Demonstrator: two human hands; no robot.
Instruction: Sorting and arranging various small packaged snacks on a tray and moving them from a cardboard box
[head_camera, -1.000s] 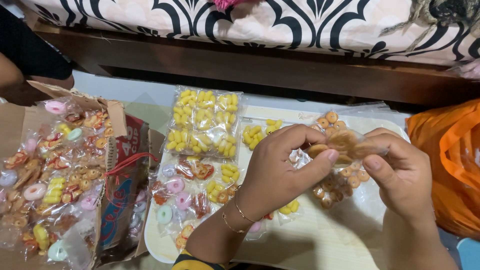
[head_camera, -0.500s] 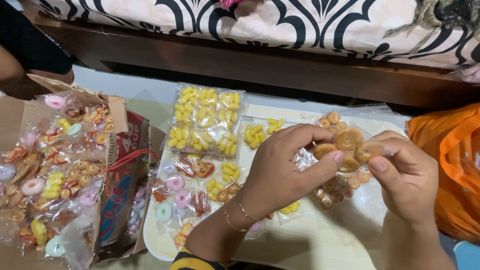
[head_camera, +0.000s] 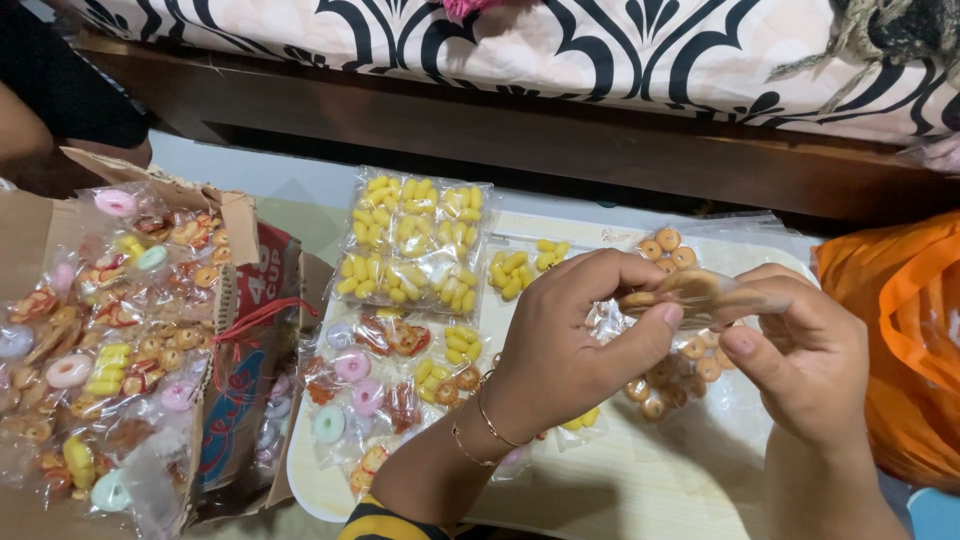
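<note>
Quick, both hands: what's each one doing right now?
Left hand: closed, pinching the small clear packet of brown snacks.
Right hand: closed, pinching the same packet's other end.

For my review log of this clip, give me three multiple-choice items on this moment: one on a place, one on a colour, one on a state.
1. Where does the cardboard box sit?
A. left of the tray
B. on the bed
C. right of the orange bag

2. What colour are the snacks in the packets at the tray's far left corner?
A. green
B. yellow
C. blue

3. How is the small clear packet held?
A. lying untouched
B. by one hand
C. between both hands

Key: 1 A, the box lies at the tray's left edge. 2 B, they are yellow. 3 C, the left hand and right hand both pinch it.
</note>
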